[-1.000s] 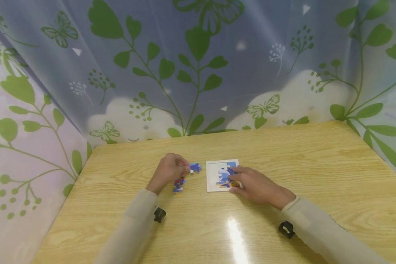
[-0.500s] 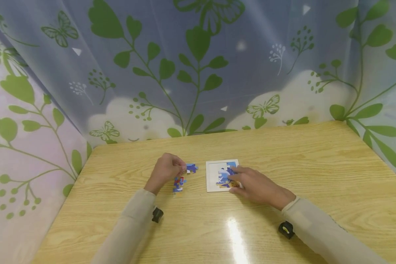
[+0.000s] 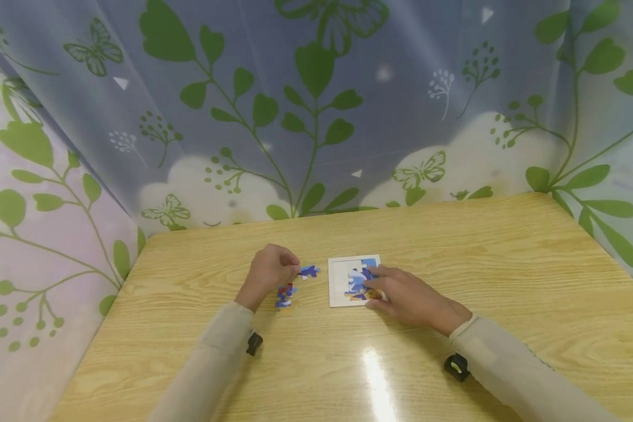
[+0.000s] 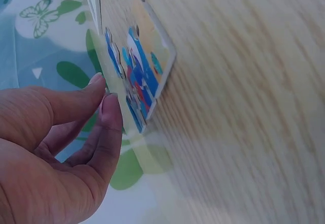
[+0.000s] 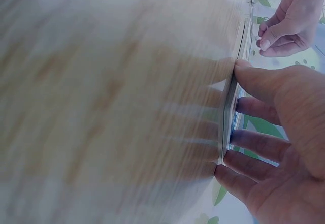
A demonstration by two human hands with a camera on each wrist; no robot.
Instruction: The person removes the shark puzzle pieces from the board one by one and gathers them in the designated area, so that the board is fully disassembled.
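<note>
1. Your left hand (image 3: 269, 274) is pinching a blue puzzle piece (image 3: 309, 271), just left of the white tray (image 3: 339, 281) on the bench (image 3: 453, 249); whether the piece is touching the wood is unclear.
2. Your right hand (image 3: 408, 296) is resting, fingers extended, across the tray's right side, its grip loose.
3. Good form, by our judgement: you are pinching lightly at one edge, leaving the tabs visible, and pressing down, not sideways, so the laid pieces are staying put.
4. The head view is showing the tray's bare left and filled right; the left wrist view is revealing the sandy picture on the loose pieces (image 4: 147, 59).
5. Only the right wrist view is exposing the tray's side edge, with your fingertips meeting it.
</note>
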